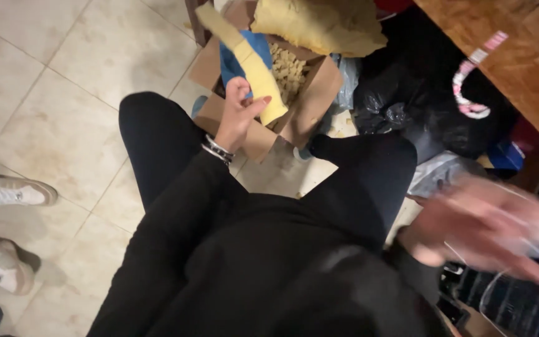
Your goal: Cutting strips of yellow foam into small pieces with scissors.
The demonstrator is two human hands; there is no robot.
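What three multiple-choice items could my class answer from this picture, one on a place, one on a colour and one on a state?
1. Where is the cardboard box?
A. on the tiled floor
B. on the wooden table
C. on a chair

2. What colour is the foam strip in the left hand?
A. red
B. yellow
C. green

3. How does the right hand show?
A. sharp and still
B. hidden entirely
C. blurred

Answers:
1. A: the box sits on the floor beside the black bags.
2. B: the strip held over the box is pale yellow.
3. C: its outline smears, so what it holds is unclear.
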